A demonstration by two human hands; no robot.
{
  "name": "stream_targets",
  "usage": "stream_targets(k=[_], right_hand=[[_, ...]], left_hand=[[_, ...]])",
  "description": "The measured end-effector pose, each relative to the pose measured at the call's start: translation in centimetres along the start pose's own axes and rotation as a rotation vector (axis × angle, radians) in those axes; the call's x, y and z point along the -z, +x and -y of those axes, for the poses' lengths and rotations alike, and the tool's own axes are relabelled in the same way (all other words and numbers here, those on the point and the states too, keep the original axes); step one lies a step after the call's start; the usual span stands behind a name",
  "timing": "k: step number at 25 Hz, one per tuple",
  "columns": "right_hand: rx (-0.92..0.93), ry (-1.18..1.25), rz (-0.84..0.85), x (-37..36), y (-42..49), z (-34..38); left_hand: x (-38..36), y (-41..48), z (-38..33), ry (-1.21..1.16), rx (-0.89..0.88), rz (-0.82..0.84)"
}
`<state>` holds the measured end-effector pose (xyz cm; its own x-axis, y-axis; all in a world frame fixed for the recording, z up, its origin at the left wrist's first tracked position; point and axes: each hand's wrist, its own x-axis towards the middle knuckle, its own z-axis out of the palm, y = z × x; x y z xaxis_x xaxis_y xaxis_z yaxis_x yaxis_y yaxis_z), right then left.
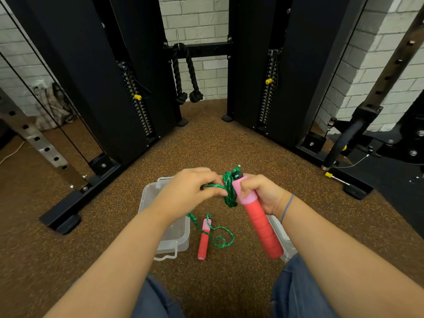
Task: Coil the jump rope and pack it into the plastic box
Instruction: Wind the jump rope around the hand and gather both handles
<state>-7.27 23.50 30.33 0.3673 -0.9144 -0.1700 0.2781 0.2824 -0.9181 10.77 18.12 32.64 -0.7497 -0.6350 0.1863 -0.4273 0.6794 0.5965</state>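
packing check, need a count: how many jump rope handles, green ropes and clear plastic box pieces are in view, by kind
jump rope handles: 2 (one in the right hand, one on the floor)
green rope: 1
clear plastic box pieces: 2 (box, piece under the right wrist)
total: 5

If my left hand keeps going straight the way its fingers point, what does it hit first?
Probably the pink handle held in the right hand. The left hand already pinches the green rope coiled right beside it; depth is hard to judge.

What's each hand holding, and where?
Right hand: red handle, gripped at its pink upper end. Left hand: pinches the green rope by its coils.
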Motion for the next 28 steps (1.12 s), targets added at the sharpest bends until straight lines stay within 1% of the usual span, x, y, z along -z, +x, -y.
stream_targets(k=[2, 4, 7, 9, 11, 14, 15, 16, 17, 19, 20, 21, 22, 23, 24, 25, 26, 27, 28], right_hand=[[-0.023, -0.004, 0.029, -0.3, -0.1, 0.0], [-0.057, 0.004, 0.092, -0.3, 0.1, -0.2], [-0.143, 0.015, 0.163, 0.1, 0.5, -0.5], [-0.189, -0.062, 0.265, 0.0, 0.5, -0.9], [-0.223, -0.117, 0.348, -0.3, 0.7, -1.4], [-0.22, -0.081, 0.486, -1.0, 0.9, -1.9], [-0.208, -0.061, 0.501, -1.1, 0.9, -2.0], [-0.195, -0.049, 0.488, -1.1, 0.9, -2.1], [-0.195, -0.034, 0.429, -0.8, 1.1, -2.2], [-0.184, 0.001, 0.266, -0.4, 1.0, -2.2], [-0.171, 0.035, 0.198, -0.1, 1.0, -2.3], [-0.153, 0.063, 0.16, -0.3, 0.7, -2.0], [-0.138, 0.093, 0.135, -0.3, 0.6, -1.7], [-0.115, 0.128, 0.116, -0.1, 0.6, -1.7], [-0.099, 0.145, 0.104, 0.2, 0.7, -1.9], [-0.091, 0.168, 0.1, 0.5, 0.8, -2.0], [-0.059, 0.2, 0.11, 0.7, 0.9, -2.1], [-0.006, 0.245, 0.127, 0.5, 1.0, -1.8], [0.089, 0.332, 0.185, 0.2, 0.8, -1.4]], left_hand=[[0.1, 0.1, 0.3, 0.015, -0.033, -0.091], [0.2, 0.2, 0.4, 0.047, -0.053, -0.125], [0.2, 0.2, 0.2, -0.03, 0.011, -0.156], [0.3, 0.2, -0.1, -0.121, 0.074, -0.196], [0.3, 0.2, -0.3, -0.175, 0.114, -0.183], [0.1, 0.4, 0.0, -0.193, 0.16, -0.12], [-0.1, 0.4, 0.3, -0.207, 0.181, -0.1], [-0.2, 0.5, 0.7, -0.221, 0.2, -0.077], [-0.5, 0.5, 1.3, -0.24, 0.217, -0.058], [-1.3, 0.8, 2.0, -0.269, 0.261, -0.024], [-1.6, 0.8, 2.0, -0.322, 0.297, 0.014], [-1.9, 0.9, 2.1, -0.432, 0.334, 0.098], [-2.2, 0.7, 1.9, -0.652, 0.337, 0.236], [-2.5, 0.6, 1.5, -0.936, 0.33, 0.375], [-2.7, 0.5, 1.0, -1.11, 0.304, 0.496], [-3.0, 0.5, 0.7, -1.077, 0.286, 0.543], [-3.4, 0.5, 0.7, -0.907, 0.322, 0.515], [-4.0, 0.5, 0.9, -0.632, 0.347, 0.427], [-4.4, 0.5, 0.9, -0.382, 0.36, 0.326]])
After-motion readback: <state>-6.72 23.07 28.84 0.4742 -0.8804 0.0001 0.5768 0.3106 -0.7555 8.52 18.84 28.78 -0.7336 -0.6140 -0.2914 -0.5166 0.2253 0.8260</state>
